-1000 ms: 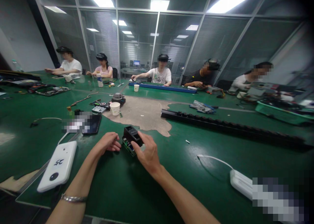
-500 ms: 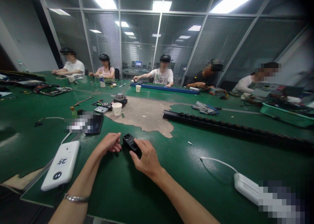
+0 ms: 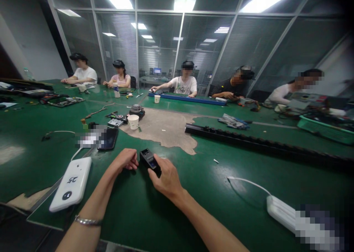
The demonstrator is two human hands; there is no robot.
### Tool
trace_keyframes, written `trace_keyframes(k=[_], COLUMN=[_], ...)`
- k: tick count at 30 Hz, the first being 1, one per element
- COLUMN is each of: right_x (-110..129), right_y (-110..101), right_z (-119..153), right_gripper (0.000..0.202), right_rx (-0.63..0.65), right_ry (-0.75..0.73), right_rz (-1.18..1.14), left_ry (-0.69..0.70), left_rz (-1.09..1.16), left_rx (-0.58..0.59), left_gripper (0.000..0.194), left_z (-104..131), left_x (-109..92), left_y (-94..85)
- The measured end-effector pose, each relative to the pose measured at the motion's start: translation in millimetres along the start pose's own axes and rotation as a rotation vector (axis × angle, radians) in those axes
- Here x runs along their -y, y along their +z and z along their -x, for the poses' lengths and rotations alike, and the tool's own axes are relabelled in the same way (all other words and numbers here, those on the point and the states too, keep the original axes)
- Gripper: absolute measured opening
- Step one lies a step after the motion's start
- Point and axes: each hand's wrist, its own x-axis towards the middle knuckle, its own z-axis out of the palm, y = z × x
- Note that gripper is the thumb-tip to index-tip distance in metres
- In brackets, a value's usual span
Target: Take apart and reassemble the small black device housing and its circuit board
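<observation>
A small black box-shaped device (image 3: 148,157) with slots on its top is near the middle of the green table (image 3: 193,193). My right hand (image 3: 166,174) grips its near end, thumb on the near side and fingers along the right. Just left of the device is my left hand (image 3: 129,159), resting on the table with its fingers curled and closed. Whether anything is inside those fingers is hidden. A small gap separates this hand from the device.
A white power bank (image 3: 71,184) lies left, another (image 3: 280,211) lower right. Behind are a dark phone (image 3: 108,139), a paper cup (image 3: 133,122), a long black rail (image 3: 249,143), gloves (image 3: 233,121) and a green basket (image 3: 326,129). Several people sit across the table.
The view has shifted slightly. My right fingers sit a little differently on the black device, showing more of its top. My left hand stays curled beside it.
</observation>
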Motion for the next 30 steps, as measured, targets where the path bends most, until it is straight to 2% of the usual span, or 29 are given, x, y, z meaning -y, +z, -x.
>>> trace_keyframes(k=[7,13,17,21,25,30], right_x=[2.7,-25.5,-50.1,-65.6,-70.7,-70.1], right_y=[-11.7,-6.0,1.5,4.6,5.4,4.0], right_z=[-10.8,-14.5,-13.1,-13.2,-14.0,-13.6], right_gripper=[0.051,0.050,0.049,0.051,0.054,0.063], right_rx=[-0.172,-0.237,-0.222,-0.190,-0.170,-0.229], right_ry=[0.087,0.208,0.223,0.210,0.165,0.150], right_rz=[-0.165,-0.121,-0.013,0.054,0.101,0.112], left_ry=[0.060,0.012,0.010,0.017,0.012,0.021], left_rz=[-0.022,0.027,0.042,0.028,0.033,0.052], left_rx=[-0.046,0.010,0.001,0.007,0.019,0.030], left_gripper=[0.024,0.013,0.017,0.032,0.046,0.053], left_z=[5.6,2.3,0.9,1.5,1.7,4.0], left_x=[-3.2,0.0,-1.8,-3.5,-3.5,-5.7], left_y=[-2.0,0.8,2.1,1.7,1.3,3.1])
